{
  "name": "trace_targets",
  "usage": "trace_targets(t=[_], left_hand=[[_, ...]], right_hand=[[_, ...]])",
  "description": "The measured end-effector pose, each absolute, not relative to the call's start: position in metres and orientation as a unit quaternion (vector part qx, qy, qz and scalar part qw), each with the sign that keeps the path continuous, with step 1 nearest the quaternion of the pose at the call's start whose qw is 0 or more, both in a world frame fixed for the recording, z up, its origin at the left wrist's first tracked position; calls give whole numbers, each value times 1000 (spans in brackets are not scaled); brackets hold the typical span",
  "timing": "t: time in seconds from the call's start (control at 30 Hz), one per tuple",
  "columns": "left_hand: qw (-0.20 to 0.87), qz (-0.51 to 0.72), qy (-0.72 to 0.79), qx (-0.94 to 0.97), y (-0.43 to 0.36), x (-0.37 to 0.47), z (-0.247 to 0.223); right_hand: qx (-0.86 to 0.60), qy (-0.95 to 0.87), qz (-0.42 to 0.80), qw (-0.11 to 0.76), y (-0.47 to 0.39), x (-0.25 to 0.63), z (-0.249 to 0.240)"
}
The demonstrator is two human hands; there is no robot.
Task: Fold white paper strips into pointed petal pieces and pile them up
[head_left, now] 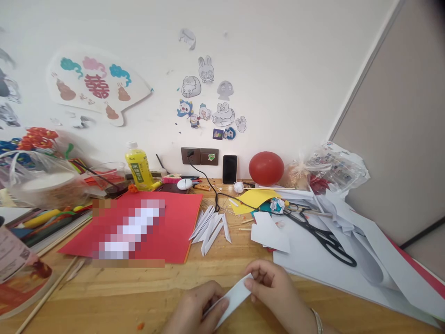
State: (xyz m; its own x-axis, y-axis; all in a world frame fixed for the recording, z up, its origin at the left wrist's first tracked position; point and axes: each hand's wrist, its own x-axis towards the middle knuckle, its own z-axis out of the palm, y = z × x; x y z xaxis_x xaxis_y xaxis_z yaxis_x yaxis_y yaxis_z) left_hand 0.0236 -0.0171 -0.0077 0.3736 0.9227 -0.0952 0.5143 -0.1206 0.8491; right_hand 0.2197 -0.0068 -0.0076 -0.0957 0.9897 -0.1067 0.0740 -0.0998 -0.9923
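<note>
A narrow white paper strip (237,293) slants between my two hands, low over the front of the wooden table (139,290). My left hand (201,306) is closed on its lower part, thumb lying on top. At the upper right end, my right hand (267,283) pinches the strip between thumb and fingers; its wrist wears a bracelet (317,321). Beyond my hands lie several folded white paper strips (211,227) in a loose pile. Red paper sheets (181,222) rest to their left, partly covered by a blurred patch.
Black-handled scissors (323,239) lie on white paper sheets (299,271) at the right. Along the wall stand a yellow bottle (139,169), a phone (230,169) and a red balloon (266,168). A printed tub (24,273) is at the left edge, beside a thin wooden stick (48,294).
</note>
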Motion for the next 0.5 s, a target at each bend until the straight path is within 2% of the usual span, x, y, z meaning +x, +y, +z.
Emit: trace_targets(t=[0.3,0.5], left_hand=[[551,239,527,601,-6,21,-3],[507,242,552,617,-5,21,-1]], right_hand=[[-538,-518,477,463,-2,229,-5],[-554,-547,449,439,-1,230,-6]])
